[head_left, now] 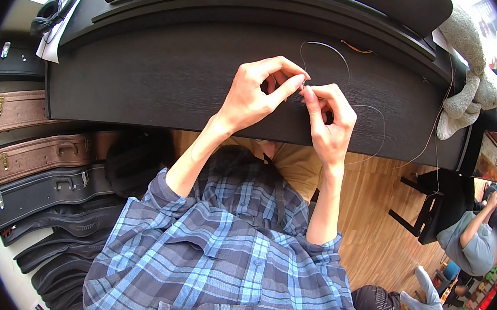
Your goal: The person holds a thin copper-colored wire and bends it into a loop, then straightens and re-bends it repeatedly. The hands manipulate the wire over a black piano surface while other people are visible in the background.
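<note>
**Both hands pinch a thin wire above a closed dark piano lid**

The left hand [253, 95] is raised over the dark wooden lid [166, 74], with thumb and forefinger pressed together at their tips and the other fingers curled loosely behind them. The right hand [328, 124] sits just beside it, its fingertips meeting the left hand's at one small spot. Between those fingertips is the end of a thin wire [339, 51]. Each hand appears to be pinching it, though the contact point is too small to tell which fingers hold it.

From the pinch the wire rises away from the hands in a slim loop above the right hand's knuckles. Another strand curves out past the right wrist and drops toward the wooden floor [374, 223].

Below the hands, the forearms come out of rolled-up sleeves of a blue plaid shirt [231, 262]. Well to the left of the left hand, several instrument cases [36, 160], brown and black, lie side by side on the floor, and black headphones [55, 7] rest farther up near the lid's far left corner. Far to the right of the right hand, a grey plush toy [469, 75] hangs over the edge of the piano. Beyond it another person [476, 236] in a grey top sits apart.
</note>
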A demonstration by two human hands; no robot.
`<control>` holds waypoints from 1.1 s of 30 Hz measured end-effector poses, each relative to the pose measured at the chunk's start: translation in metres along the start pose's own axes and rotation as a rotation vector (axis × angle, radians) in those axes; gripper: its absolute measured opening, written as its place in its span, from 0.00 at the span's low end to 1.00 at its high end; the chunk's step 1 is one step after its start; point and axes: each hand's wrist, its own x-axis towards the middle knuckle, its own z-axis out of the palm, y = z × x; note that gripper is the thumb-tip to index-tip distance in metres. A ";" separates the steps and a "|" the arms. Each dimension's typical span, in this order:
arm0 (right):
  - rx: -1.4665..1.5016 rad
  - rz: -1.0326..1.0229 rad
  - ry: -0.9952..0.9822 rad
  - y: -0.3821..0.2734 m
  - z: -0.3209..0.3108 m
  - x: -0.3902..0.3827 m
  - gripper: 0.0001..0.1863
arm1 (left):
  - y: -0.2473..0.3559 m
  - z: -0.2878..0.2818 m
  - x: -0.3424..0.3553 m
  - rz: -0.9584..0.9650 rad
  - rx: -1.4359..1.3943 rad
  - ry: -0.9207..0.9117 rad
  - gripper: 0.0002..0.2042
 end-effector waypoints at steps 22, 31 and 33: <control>-0.220 -0.055 0.018 -0.004 0.010 0.000 0.04 | 0.004 0.007 0.002 -0.037 -0.040 0.022 0.08; -0.077 0.007 0.030 -0.007 0.006 0.001 0.03 | 0.008 0.009 -0.003 -0.057 -0.127 0.099 0.13; -0.041 0.004 0.000 -0.005 0.004 0.002 0.02 | 0.006 0.010 -0.003 -0.043 -0.192 0.116 0.19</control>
